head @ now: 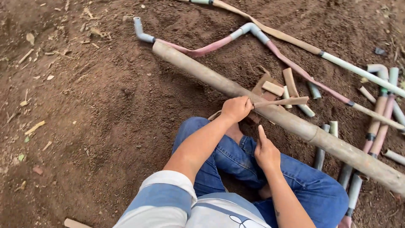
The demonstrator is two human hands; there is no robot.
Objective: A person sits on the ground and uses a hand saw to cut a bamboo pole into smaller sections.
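Head cam, L hand (236, 108) grips strip (282, 101), pointing right

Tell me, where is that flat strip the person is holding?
In the head view, the strip is right of centre, gripped at one end by the left hand and lying across the long pole, above the knees.

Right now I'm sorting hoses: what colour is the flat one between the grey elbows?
Faded pink hose, clearest in the head view.
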